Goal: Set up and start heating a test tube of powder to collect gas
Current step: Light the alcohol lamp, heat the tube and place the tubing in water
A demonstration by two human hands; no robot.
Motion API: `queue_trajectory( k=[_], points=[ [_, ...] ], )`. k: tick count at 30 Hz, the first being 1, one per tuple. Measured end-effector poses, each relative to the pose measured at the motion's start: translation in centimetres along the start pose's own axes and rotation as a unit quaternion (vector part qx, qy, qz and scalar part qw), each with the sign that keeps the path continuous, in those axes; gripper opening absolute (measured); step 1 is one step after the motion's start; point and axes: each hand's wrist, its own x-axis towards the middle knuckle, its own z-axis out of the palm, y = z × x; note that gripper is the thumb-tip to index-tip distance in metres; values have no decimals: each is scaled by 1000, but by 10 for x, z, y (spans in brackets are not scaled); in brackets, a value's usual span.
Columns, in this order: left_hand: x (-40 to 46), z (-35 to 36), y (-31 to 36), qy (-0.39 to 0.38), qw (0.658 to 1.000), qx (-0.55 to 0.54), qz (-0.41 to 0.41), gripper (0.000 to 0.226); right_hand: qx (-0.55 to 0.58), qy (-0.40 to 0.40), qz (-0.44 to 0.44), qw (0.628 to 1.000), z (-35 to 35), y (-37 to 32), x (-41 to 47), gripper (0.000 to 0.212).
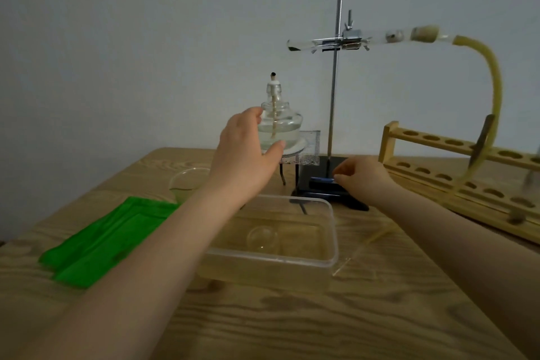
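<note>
The left hand [248,152] gripped the lamp [279,123], thumb under the bowl and fingers curled round its far side, just above the gauze [306,149]. The wick showed no flame. The right hand [362,175] hung with fingers loosely curled over the stand base [327,187]; whether they pinched anything I could not tell. The tube [350,39] sat clamped well above both hands, powder at its left end. Judged step: placing the lamp. Next, it needed setting beneath the powder, then lighting. No writing was readable.
</note>
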Motion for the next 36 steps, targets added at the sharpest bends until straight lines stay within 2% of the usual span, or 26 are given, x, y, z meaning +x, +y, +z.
queue_trajectory(
  k=[4, 9, 14, 18, 26, 31, 36],
  points=[
    [9, 4, -8, 1, 999, 38, -8, 76, -81, -33, -26, 996, 7, 0, 13, 25],
    [22, 6, -17, -34, 998, 37, -29, 83, -158, -81, -49, 983, 19, 1, 30, 38],
    [37, 10, -20, -68, 997, 27, -37, 91, -222, -113, -61, 967, 28, 2, 47, 21],
    [47, 12, -23, -85, 995, 15, -49, 96, -269, -119, -62, 954, 32, 1, 55, 18],
    [59, 17, -22, -101, 994, -5, -42, 100, -306, -118, -60, 943, 35, 2, 55, 21],
    [64, 19, -21, -99, 994, -7, -38, 102, -319, -106, -79, 939, 37, 4, 54, 16],
    [69, 21, -21, -95, 995, -6, -32, 99, -248, -85, -69, 963, 36, 14, 56, 27]
  ],
)
